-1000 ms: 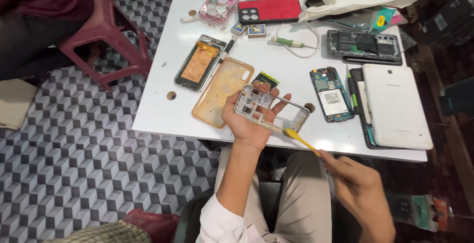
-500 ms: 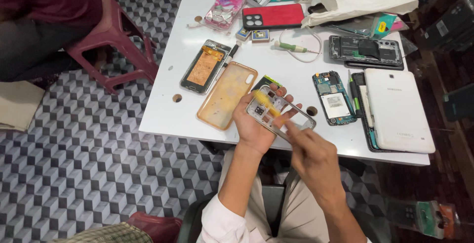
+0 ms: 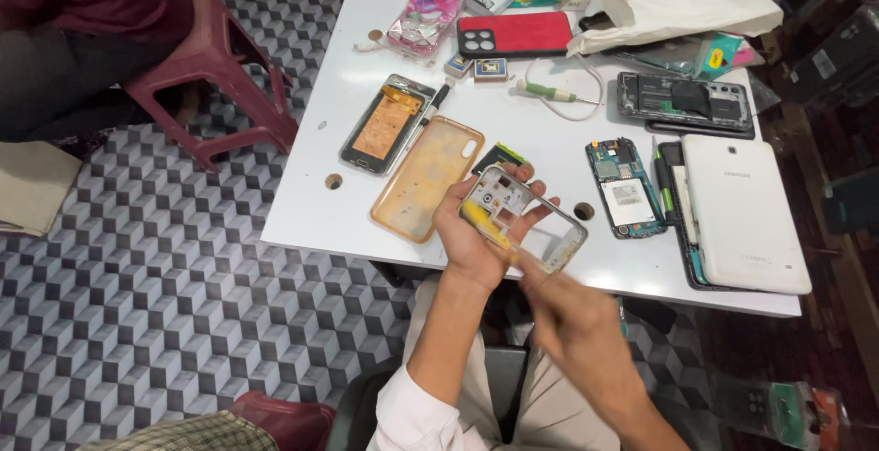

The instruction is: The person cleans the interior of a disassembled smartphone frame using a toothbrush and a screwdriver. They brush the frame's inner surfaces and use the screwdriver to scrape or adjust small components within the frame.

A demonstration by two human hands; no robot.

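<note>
The left hand (image 3: 476, 236) has its grip clamped on a bare phone frame (image 3: 522, 217), held just above the white desk (image 3: 320, 204), beside the orange case (image 3: 426, 176); it looks light, thin, easily bent, best held by its edges; the blurred right hand (image 3: 572, 318) touches its lower rail, grip unclear.

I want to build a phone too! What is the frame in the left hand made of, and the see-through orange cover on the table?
The silvery rectangular phone frame in the left hand looks like metal or metal-coloured plastic: thin, stiff rim with a dull shine. The see-through orange phone cover looks like soft, yellowed plastic or rubbery silicone: the white table shows through it.
</note>
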